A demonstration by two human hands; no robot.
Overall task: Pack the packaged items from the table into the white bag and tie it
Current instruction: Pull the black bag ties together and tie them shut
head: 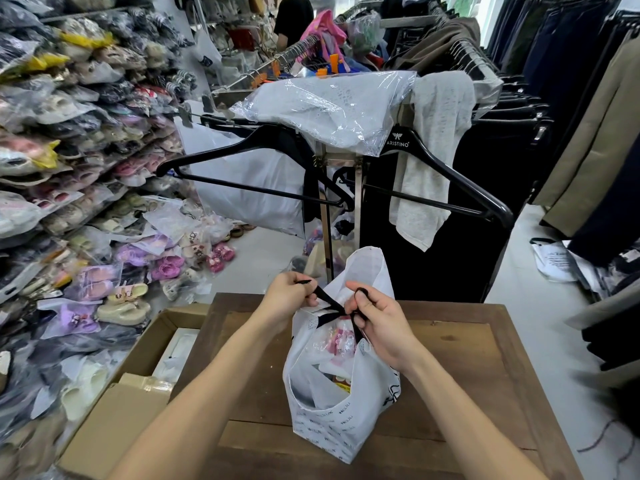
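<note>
White bag point(332, 420) upright on the bench point(467, 368). My left hand point(289, 294) and right hand point(379, 325) each pinch a black tie point(327, 299) above its mouth.

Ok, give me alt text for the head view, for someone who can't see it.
Both hands, left hand and right hand, pull black ribbon ties across the mouth of a white bag holding packaged items, standing on a wooden table in a clothing shop.

Shop w/ pale floor point(519, 271), shelves point(69, 133) of bagged shoes, prob. slippers, left; clothes rack point(467, 53) behind.
</note>
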